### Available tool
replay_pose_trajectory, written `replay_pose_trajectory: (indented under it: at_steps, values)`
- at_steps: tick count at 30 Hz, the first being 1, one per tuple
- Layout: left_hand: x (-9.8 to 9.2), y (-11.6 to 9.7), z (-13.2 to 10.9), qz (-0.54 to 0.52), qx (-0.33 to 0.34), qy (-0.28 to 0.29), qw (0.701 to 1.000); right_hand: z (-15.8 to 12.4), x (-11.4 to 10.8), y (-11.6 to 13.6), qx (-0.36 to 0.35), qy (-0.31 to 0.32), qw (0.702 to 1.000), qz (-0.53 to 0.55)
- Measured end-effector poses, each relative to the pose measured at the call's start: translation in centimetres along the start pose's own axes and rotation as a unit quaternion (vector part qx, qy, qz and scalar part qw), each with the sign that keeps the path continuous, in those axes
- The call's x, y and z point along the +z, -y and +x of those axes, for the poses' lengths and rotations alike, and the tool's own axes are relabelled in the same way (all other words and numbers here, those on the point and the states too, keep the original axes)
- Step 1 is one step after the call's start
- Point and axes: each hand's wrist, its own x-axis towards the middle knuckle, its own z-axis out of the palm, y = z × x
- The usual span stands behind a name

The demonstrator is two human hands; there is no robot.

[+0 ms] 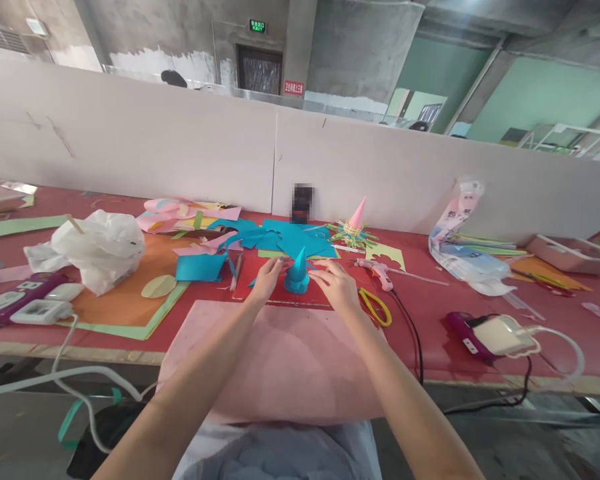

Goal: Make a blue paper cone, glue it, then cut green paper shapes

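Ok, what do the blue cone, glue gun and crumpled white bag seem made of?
Blue cone: probably matte paper or card, resembling the blue sheets behind it.
Glue gun: likely hard, smooth plastic, judging by its moulded shape.
Crumpled white bag: apparently thin, slightly shiny plastic film, judging by its semi-translucent creases.

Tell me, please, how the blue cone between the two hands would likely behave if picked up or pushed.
The blue cone looks like the blue paper behind it, so it is probably light. Its tall, narrow tip would likely bend if squeezed. Standing upright, it may tip if pushed high up.
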Motion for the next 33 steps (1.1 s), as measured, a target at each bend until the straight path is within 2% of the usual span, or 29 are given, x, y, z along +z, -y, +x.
replay_pose_trajectory:
  at_steps: [6,12,15,19,22,27,33]
  values:
    - [-0.5,0.1,0.1,0.107,0.032,-0.016,0.994,-1.5,1.1,-0.6,-0.042,0.069,0.996,-0.038]
    - [-0.1,0.7,0.0,0.157,0.056,0.049,0.985,-2.5,1.9,-1.1,-0.062,0.095,0.993,-0.043]
    - [-0.1,0.9,-0.2,0.200,0.049,0.067,0.976,-2.8,2.2,-1.3,-0.035,0.082,0.996,0.007]
    - [-0.3,1.1,-0.5,0.258,0.018,0.083,0.963,-3.0,2.4,-2.0,0.045,0.018,0.994,0.099]
    - [-0.3,1.1,-0.7,0.281,0.006,0.095,0.955,-3.2,2.6,-2.6,0.078,-0.013,0.988,0.133]
    - [0.0,0.2,-1.2,0.251,-0.001,0.082,0.965,-3.2,3.1,-2.6,0.099,-0.005,0.986,0.137]
    - [0.1,-0.1,-1.4,0.235,0.004,0.084,0.968,-3.2,3.2,-2.2,0.079,0.029,0.989,0.126]
